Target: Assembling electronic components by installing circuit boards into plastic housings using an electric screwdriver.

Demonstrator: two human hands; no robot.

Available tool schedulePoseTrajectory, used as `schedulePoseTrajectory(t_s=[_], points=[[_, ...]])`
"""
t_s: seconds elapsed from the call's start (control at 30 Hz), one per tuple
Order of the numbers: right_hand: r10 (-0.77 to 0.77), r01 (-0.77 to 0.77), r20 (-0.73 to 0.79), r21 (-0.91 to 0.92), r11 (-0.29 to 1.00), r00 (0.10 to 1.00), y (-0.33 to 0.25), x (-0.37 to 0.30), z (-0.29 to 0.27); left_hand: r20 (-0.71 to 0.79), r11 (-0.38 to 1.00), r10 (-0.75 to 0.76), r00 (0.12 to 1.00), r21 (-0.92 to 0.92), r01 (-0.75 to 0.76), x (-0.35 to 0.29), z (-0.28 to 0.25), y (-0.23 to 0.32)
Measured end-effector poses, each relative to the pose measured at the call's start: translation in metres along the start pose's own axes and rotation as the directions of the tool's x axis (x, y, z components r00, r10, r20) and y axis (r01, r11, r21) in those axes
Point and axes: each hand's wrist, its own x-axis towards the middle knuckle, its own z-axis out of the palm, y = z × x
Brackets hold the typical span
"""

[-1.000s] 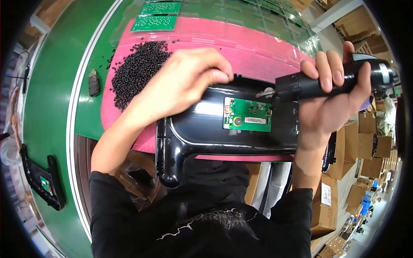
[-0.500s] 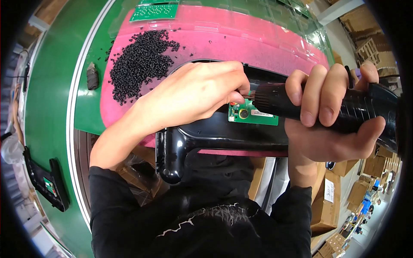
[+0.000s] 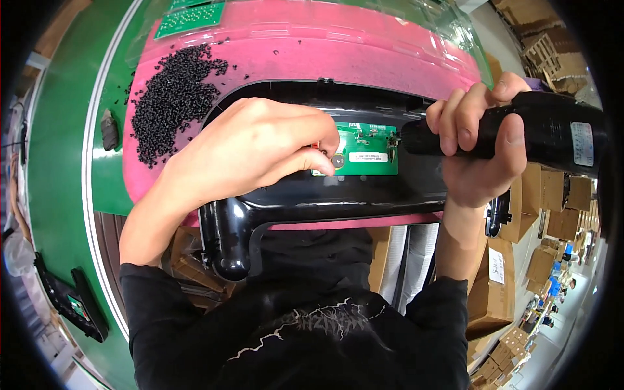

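Observation:
A green circuit board with a white label lies inside a glossy black plastic housing. My right hand is wrapped round a black electric screwdriver, held nearly level with its nose over the board's right end. Over the left end of the board is my left hand, thumb and forefinger bent together beside a round component. Whatever those fingertips hold, if anything, is hidden. To the left of the housing, a heap of small black screws is spread on the pink mat.
Clear plastic trays line the far side of the mat, with green circuit boards at far left. A dark wrapped stub lies on the green table. Another black housing is at lower left. Cardboard boxes stand at right.
My left fingers have come away from the screwdriver's nose to the board's left end. The screwdriver now sits at the board's right end. The whole view has shifted slightly.

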Motion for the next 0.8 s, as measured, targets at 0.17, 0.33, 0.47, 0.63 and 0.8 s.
schedulePoseTrajectory(t_s=[0.17,0.33,0.47,0.63,0.8], points=[[-0.049,0.050,-0.012,0.097,0.994,0.999,0.013,0.001,-0.004,0.126,0.999,-0.007,0.992,0.043,0.002,0.002,0.003,-0.009],[0.044,-0.044,0.009,-0.015,0.999,0.999,0.012,0.001,-0.008,0.138,0.981,-0.187,0.973,0.069,0.179,0.004,0.006,-0.006],[0.058,-0.057,0.016,-0.024,0.998,0.998,0.016,0.003,0.000,0.173,0.973,-0.224,0.959,0.092,0.211,0.005,0.004,-0.005],[0.036,-0.044,-0.104,-0.080,0.996,0.994,0.020,0.001,0.010,0.154,0.974,-0.221,0.963,0.077,0.211,-0.003,0.003,-0.005],[0.090,-0.097,0.132,0.041,0.994,0.987,0.029,0.013,0.000,0.171,0.972,-0.229,0.958,0.100,0.214,-0.006,-0.002,-0.008]])
